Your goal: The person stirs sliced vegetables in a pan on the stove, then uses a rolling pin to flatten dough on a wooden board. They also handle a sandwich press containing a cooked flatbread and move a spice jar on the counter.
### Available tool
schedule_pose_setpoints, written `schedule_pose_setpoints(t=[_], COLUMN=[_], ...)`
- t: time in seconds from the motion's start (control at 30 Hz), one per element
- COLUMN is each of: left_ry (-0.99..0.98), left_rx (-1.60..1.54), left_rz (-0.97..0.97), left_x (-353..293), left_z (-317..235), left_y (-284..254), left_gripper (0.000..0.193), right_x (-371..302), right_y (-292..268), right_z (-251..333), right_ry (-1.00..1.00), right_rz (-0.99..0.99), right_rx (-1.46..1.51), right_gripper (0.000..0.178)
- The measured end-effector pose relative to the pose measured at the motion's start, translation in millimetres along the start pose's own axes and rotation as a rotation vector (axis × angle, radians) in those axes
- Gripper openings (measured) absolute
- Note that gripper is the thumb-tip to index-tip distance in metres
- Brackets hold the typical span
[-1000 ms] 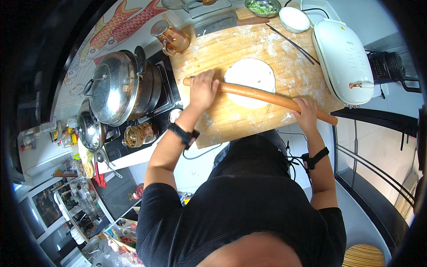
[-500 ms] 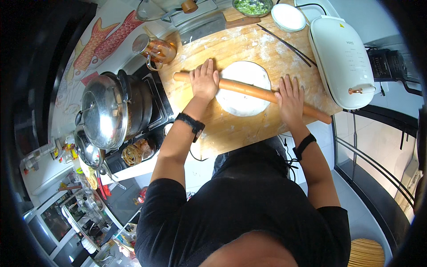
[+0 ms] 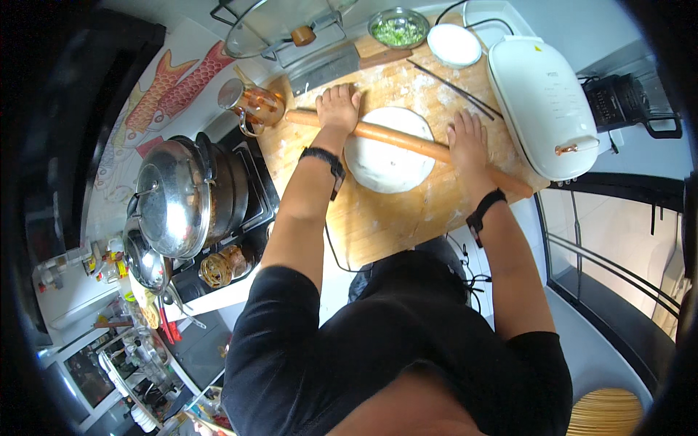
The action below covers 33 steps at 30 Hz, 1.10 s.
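Observation:
A round, flat sheet of white dough (image 3: 389, 166) lies on a floured wooden board (image 3: 392, 225). Across its far half runs a long wooden rolling pin (image 3: 396, 138), slanting from upper left to lower right. My left hand (image 3: 339, 107) rests palm-down over the pin just left of the dough, fingers reaching past it. Over the pin at the dough's right edge lies my right hand (image 3: 467, 142), its fingers stretched forward, a little apart. Neither hand wraps round the pin; both press on it from above.
A cleaver (image 3: 323, 70), chopsticks (image 3: 454, 89), a bowl of chopped greens (image 3: 398, 30) and a white bowl (image 3: 454, 45) line the board's far side. To the right stands a white electric griddle (image 3: 542, 105). A glass pitcher (image 3: 254, 105) and large steamer pot (image 3: 174, 196) stand left.
Both hands have pushed forward with the rolling pin, which now crosses farther up the dough instead of near its middle. The whole view has also shifted slightly.

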<state>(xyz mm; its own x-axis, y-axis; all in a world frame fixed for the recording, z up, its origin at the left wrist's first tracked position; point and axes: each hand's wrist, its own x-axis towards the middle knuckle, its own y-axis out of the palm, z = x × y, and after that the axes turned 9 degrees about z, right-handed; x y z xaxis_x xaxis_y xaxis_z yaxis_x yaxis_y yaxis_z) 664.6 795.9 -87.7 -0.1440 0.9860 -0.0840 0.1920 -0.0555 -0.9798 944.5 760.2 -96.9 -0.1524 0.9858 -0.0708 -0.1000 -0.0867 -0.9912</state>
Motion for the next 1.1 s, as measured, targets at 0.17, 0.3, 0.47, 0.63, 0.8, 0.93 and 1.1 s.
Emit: schedule_pose_setpoints(t=[0.17,0.3,0.47,0.63,0.8,0.93,1.1], left_ry=[0.235,0.013,-0.09,-0.191,-0.258,-0.268,-0.33], left_rx=[-0.409,-0.489,-0.876,-1.029,-0.792,-1.029,-1.352], left_rz=[-0.307,-0.129,-0.099,0.475,0.389,0.498,0.649], left_x=[-47,-98,-91,-58,-57,-63,-106], left_z=[24,36,31,30,14,14,12], left_y=[-15,-2,40,32,24,21,6], left_gripper=[0.028,0.021,0.035,0.056,0.056,0.055,0.046], right_x=[-58,-56,-50,-68,-83,-89,-106], right_y=[-8,-13,-20,-35,-30,-17,-29], right_z=[-7,-18,-36,-47,-62,-72,-71], right_ry=[-0.226,-0.171,-0.176,-0.108,-0.046,-0.067,-0.118], right_rz=[-0.049,0.153,0.197,0.181,0.173,0.171,0.194], right_rx=[0.2,0.258,0.404,0.601,0.655,0.65,0.599], right_gripper=[0.044,0.044,0.045,0.043,0.042,0.042,0.043])
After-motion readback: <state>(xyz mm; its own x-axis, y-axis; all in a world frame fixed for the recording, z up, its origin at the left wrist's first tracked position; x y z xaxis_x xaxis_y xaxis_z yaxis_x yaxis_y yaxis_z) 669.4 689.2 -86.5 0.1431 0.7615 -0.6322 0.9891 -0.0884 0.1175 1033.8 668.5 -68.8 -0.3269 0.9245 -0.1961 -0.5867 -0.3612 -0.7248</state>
